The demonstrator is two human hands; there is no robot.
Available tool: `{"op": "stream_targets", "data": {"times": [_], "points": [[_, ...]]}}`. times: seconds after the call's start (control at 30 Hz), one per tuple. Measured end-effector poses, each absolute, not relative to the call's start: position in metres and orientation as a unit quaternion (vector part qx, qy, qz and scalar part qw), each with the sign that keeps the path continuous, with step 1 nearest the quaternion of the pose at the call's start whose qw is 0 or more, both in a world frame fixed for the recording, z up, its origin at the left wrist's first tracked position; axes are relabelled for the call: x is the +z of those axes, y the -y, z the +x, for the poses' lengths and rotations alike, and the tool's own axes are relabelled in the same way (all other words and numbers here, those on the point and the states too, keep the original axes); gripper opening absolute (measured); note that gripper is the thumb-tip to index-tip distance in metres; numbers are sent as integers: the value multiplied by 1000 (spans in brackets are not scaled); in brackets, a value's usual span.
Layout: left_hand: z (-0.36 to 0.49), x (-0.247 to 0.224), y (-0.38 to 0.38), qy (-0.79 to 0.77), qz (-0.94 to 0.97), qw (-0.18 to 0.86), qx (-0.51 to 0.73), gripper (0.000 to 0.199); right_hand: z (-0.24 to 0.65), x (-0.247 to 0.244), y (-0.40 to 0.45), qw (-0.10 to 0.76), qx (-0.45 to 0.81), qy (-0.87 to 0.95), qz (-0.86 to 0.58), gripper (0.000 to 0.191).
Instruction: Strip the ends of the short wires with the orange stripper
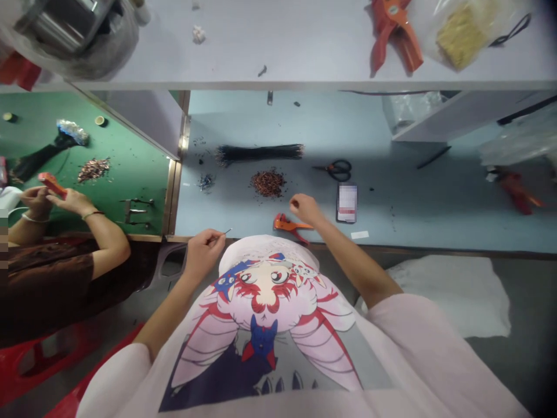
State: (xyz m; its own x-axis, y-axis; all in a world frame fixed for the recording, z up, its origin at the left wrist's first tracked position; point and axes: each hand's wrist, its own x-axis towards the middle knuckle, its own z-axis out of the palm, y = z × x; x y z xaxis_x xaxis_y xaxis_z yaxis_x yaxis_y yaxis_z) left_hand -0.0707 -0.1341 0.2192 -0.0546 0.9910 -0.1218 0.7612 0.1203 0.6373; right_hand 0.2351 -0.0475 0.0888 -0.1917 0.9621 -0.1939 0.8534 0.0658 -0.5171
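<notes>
My left hand (205,249) is at the table's front edge, thumb and fingers pinched on a thin dark wire (228,231) whose light tip points right. My right hand (303,208) hovers with its fingers drawn together, just right of a pile of small copper-coloured pieces (268,183); anything between the fingertips is too small to make out. Below that hand lies an orange-and-red hand tool (289,223), apparently a wire stripper, partly covered by my wrist. Behind the pile stretches a bundle of black wires (261,152).
Black-handled scissors (338,170) and a phone (347,202) lie to the right. Small silvery bits (205,183) are at left. Overhead, a shelf (278,46) carries red pliers (394,35) and bags. A co-worker's hands (65,200) hold an orange tool at the green table.
</notes>
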Motion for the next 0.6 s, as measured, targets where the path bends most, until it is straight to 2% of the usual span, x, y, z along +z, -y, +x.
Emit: {"op": "stream_targets", "data": {"times": [0.07, 0.2, 0.27, 0.43, 0.6], "points": [[-62, 218, 130, -689, 619, 300, 228, 15, 216, 78, 36, 85, 275, 727, -623, 17], [-42, 213, 131, -661, 637, 311, 245, 15, 174, 60, 18, 63, 275, 727, -626, 40], [-40, 211, 134, -660, 637, 313, 248, 15, 159, 54, 20, 49, 281, 736, -614, 45], [-42, 210, 136, -667, 626, 325, 239, 16, 137, 45, 45, 21, 310, 779, -545, 38], [-41, 208, 132, -656, 630, 348, 226, 17, 145, 44, 34, 44, 294, 759, -579, 36]]}}
